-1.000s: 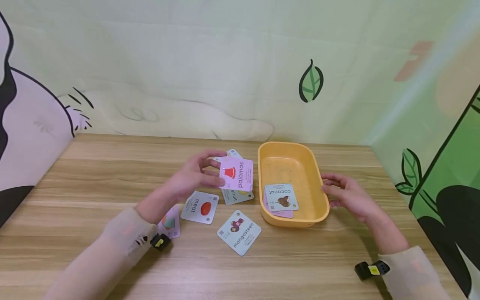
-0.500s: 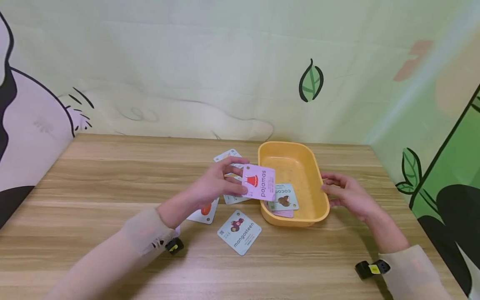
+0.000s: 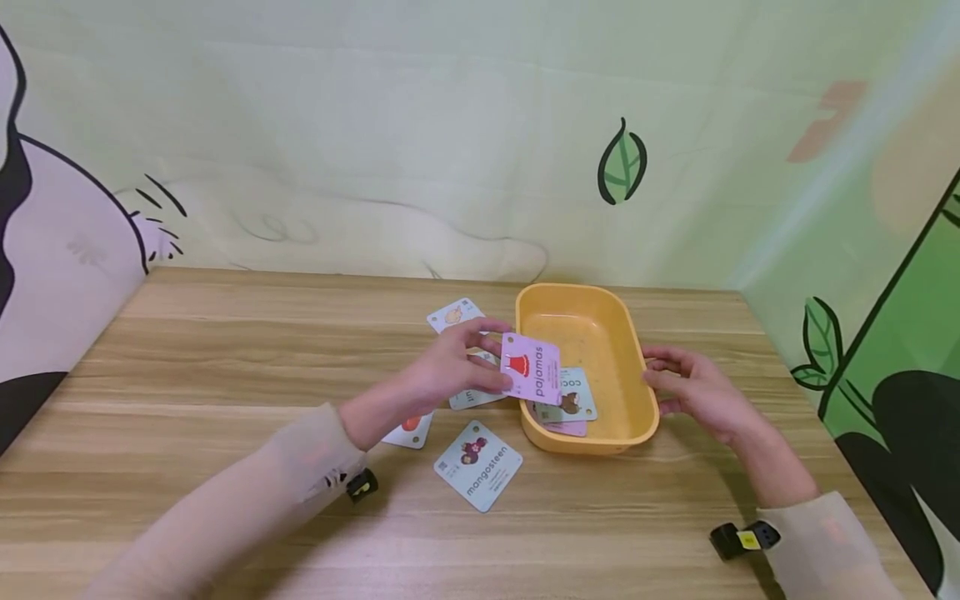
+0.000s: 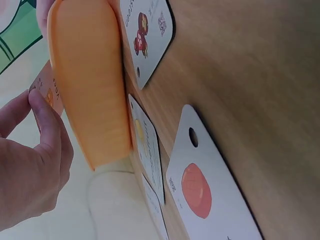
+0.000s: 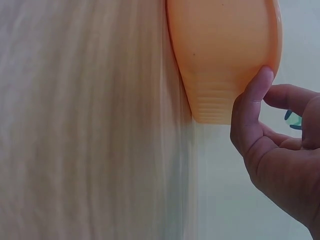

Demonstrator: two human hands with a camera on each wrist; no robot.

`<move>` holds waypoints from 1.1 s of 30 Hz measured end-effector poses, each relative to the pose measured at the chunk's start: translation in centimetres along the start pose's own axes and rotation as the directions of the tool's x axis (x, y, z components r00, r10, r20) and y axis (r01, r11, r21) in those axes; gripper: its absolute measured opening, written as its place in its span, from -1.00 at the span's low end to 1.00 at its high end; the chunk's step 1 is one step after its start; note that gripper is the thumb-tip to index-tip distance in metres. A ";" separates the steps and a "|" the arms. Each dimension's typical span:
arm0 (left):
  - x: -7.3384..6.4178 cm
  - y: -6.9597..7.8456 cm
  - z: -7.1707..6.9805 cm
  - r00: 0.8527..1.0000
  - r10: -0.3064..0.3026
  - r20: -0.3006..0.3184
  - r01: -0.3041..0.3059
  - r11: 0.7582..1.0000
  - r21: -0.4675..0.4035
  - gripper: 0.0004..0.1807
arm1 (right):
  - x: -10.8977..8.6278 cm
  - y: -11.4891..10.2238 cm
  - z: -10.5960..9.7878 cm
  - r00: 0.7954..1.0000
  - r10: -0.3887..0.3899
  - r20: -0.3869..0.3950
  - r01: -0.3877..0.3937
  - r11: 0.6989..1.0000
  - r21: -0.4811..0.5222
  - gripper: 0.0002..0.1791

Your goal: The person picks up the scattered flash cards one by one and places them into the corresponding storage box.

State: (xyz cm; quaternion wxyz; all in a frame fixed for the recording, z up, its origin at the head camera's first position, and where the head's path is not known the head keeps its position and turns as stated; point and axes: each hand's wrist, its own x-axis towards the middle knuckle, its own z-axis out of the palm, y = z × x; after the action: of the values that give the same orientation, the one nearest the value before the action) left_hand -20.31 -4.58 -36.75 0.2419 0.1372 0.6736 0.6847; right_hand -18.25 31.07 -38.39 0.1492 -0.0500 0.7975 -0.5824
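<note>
My left hand (image 3: 457,367) pinches a pink pajamas flash card (image 3: 534,371) by its left edge. The card hangs over the left rim of a yellow plastic basin (image 3: 585,333) and partly covers the coconut card (image 3: 576,402) lying inside. Under that card a pink card (image 3: 567,428) shows at its edge. On the basin's far side, my right hand (image 3: 697,392) touches the outer rim with thumb and fingertips. In the right wrist view, the thumb (image 5: 260,85) lies against the basin's outer wall (image 5: 225,45).
Left of the basin, a mangosteen card (image 3: 478,467) lies on the wooden table (image 3: 225,358). The meat card (image 4: 197,190), a fruit card (image 3: 476,398) and another pale card (image 3: 455,314) lie around my left arm, partly hidden. A printed backdrop (image 3: 375,150) stands behind the table.
My left hand has carried the pajamas card rightward, from above the loose cards to over the basin's left rim. My right hand and the basin have stayed put.
</note>
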 end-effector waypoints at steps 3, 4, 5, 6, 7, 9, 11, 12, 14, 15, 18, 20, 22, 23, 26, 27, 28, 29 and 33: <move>0.3 -0.1 0.3 1.000 -0.002 -0.001 0.002 0.999 0.037 -0.21 | 0.0 0.1 0.0 1.000 0.000 0.000 0.000 1.000 0.000 -0.36; 0.5 -0.1 0.4 1.000 -0.004 -0.002 0.004 0.999 0.047 -0.21 | -0.1 0.1 0.0 1.000 0.000 -0.001 0.000 1.000 0.000 -0.37; 0.6 -0.2 0.5 1.000 -0.001 -0.002 0.002 0.998 0.056 -0.22 | -0.1 0.1 0.0 1.000 0.000 -0.002 0.000 1.000 0.000 -0.37; 0.7 -0.3 0.6 1.000 -0.001 -0.002 0.001 0.998 0.064 -0.22 | -0.1 0.1 0.0 1.000 0.000 -0.003 0.000 1.000 0.000 -0.37; 0.8 -0.4 0.6 1.000 0.001 -0.001 0.000 0.997 0.075 -0.22 | -0.1 0.1 -0.1 1.000 -0.001 -0.004 0.001 1.000 0.001 -0.37; 1.0 -0.4 0.8 1.000 0.002 0.002 -0.002 0.996 0.091 -0.22 | -0.1 0.1 -0.1 1.000 -0.003 -0.003 0.003 1.000 0.003 -0.37; 1.1 -0.5 0.8 1.000 -0.003 0.004 0.003 0.995 0.102 -0.21 | -0.1 0.1 -0.1 1.000 -0.004 -0.002 0.004 1.000 0.006 -0.37; 1.1 -0.5 0.8 1.000 -0.006 0.003 0.006 0.994 0.111 -0.20 | -0.1 0.1 -0.1 1.000 -0.005 -0.001 0.005 1.000 0.007 -0.37; 1.2 -0.6 0.9 1.000 -0.007 0.004 0.006 0.992 0.127 -0.18 | -0.1 0.0 0.0 1.000 -0.007 0.000 0.007 1.000 0.009 -0.37; 1.2 -0.6 0.9 1.000 -0.005 0.005 0.004 0.991 0.133 -0.18 | -0.1 0.0 0.0 1.000 -0.007 0.000 0.007 1.000 0.010 -0.38; 1.4 -0.7 1.0 1.000 -0.003 0.002 0.002 0.990 0.143 -0.17 | -0.1 0.0 0.0 1.000 -0.008 -0.002 0.009 1.000 0.010 -0.38; 1.5 -0.8 1.1 1.000 -0.004 0.004 0.003 0.991 0.137 -0.17 | -0.1 -0.1 0.0 1.000 -0.009 -0.002 0.009 1.000 0.009 -0.39; 1.6 -0.9 1.3 1.000 -0.008 0.004 0.008 0.992 0.124 -0.18 | -0.1 -0.1 0.1 1.000 -0.009 -0.002 0.009 1.000 0.010 -0.39; 1.6 -0.9 1.3 1.000 -0.009 0.005 0.008 0.993 0.116 -0.19 | -0.1 -0.1 0.1 1.000 -0.008 -0.002 0.008 1.000 0.010 -0.39; 1.8 -1.1 1.3 1.000 -0.007 0.002 0.007 0.994 0.109 -0.22 | -0.1 0.0 0.1 1.000 -0.011 0.000 0.011 1.000 0.011 -0.38; 1.8 -1.2 1.3 1.000 -0.003 -0.001 0.003 0.994 0.112 -0.24 | -0.1 0.0 0.1 1.000 -0.012 0.000 0.012 1.000 0.012 -0.38; 1.9 -1.2 1.4 1.000 0.000 -0.005 0.000 0.993 0.118 -0.26 | -0.1 0.0 0.1 1.000 -0.015 0.001 0.015 1.000 0.012 -0.38; 1.9 -1.3 1.4 1.000 0.003 -0.009 -0.002 0.992 0.125 -0.28 | -0.1 0.0 0.1 1.000 -0.015 0.002 0.015 1.000 0.013 -0.38; 2.2 -1.4 1.5 0.999 0.018 -0.032 -0.012 0.983 0.181 -0.36 | 0.0 0.1 0.0 1.000 -0.014 0.003 0.014 1.000 0.017 -0.38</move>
State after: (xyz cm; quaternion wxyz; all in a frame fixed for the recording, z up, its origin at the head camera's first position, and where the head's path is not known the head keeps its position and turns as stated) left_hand -21.25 -2.21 -38.37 0.2119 0.1521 0.7359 0.6249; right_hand -18.23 31.07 -38.45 0.1467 -0.0551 0.7921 -0.5899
